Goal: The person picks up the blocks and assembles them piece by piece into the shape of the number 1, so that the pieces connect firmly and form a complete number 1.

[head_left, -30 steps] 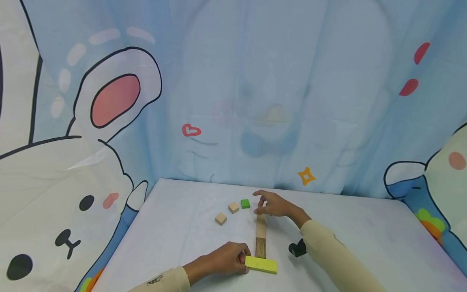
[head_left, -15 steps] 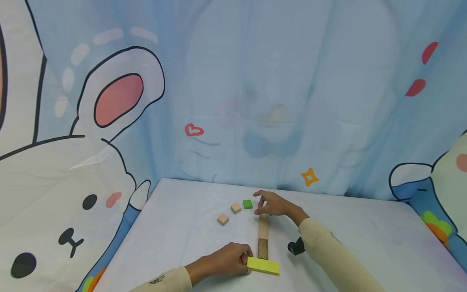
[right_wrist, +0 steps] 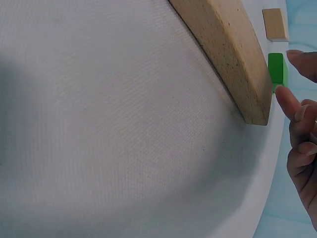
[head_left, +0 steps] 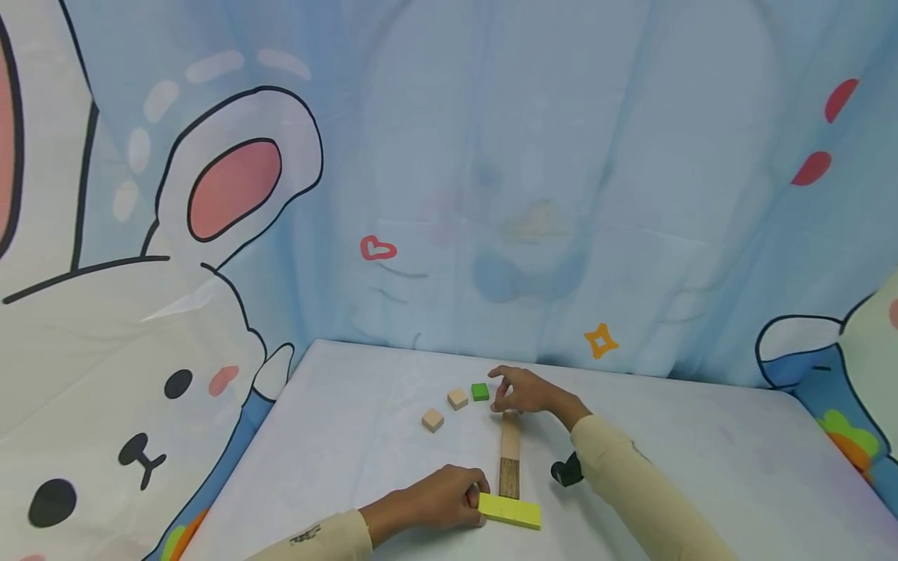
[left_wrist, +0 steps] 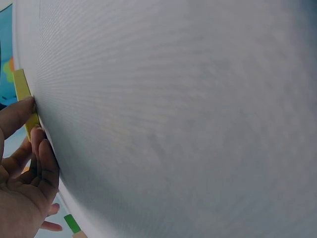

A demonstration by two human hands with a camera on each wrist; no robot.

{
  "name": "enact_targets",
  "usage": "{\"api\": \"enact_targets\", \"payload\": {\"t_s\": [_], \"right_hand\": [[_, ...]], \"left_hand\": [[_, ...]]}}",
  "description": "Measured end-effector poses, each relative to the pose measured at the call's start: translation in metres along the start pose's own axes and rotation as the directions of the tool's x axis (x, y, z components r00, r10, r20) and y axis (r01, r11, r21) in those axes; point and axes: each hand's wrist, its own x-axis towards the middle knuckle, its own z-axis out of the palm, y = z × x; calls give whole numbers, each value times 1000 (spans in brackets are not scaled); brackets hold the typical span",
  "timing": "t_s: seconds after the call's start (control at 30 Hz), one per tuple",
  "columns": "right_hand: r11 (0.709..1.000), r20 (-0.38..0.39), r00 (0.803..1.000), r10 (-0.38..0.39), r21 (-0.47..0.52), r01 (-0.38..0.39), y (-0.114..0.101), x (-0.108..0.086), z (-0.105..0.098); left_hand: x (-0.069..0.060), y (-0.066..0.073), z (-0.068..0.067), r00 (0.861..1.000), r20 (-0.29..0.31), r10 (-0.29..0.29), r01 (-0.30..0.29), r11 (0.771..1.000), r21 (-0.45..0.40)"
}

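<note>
In the head view my left hand [head_left: 449, 499] pinches the left end of a flat yellow block [head_left: 510, 511] between thumb and fingers. That block lies crosswise at the near end of a line of two wooden blocks: a darker, grained block [head_left: 509, 477] and a pale block [head_left: 510, 436] beyond it. My right hand [head_left: 526, 391] hovers by the far end of the pale block. In the right wrist view its thumb and forefinger stand apart with nothing between them, and the wooden bar [right_wrist: 230, 54] lies beside them. The left wrist view also has the yellow block [left_wrist: 22, 87] in the left fingers.
A green cube [head_left: 480, 392] sits just left of my right hand. Two pale wooden cubes [head_left: 457, 399] lie farther left on the white table [head_left: 365, 413]. A small black object [head_left: 567, 471] shows beside the right sleeve. A printed blue curtain [head_left: 449, 195] hangs behind.
The whole head view has shifted slightly, so things appear a little farther right. Both hands keep their places against the blocks, with the yellow block still in the left hand.
</note>
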Motion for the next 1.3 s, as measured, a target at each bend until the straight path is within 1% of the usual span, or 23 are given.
{"api": "enact_targets", "payload": {"t_s": [0.17, 0.43, 0.57, 0.73, 1.03, 1.3], "right_hand": [[1000, 9, 1000, 25, -16, -24, 3, 5, 3], [999, 12, 1000, 26, -29, -26, 8, 13, 6], [999, 12, 1000, 15, -37, -15, 7, 14, 5], [999, 13, 1000, 21, -36, -20, 5, 15, 4], [998, 11, 999, 44, -44, -44, 6, 22, 5], [998, 6, 998, 57, -40, -57, 1, 23, 8]], "left_hand": [[-1, 0, -1, 1000, 7, 2, -2, 1000, -2], [0, 0, -1, 1000, 4, 14, -14, 1000, 11], [1, 0, -1, 1000, 1, 8, -8, 1000, 13], [0, 0, -1, 1000, 9, -12, 12, 1000, -8], [0, 0, -1, 1000, 5, 12, -12, 1000, 7], [0, 0, 0, 1000, 3, 4, -4, 1000, 10]]}}
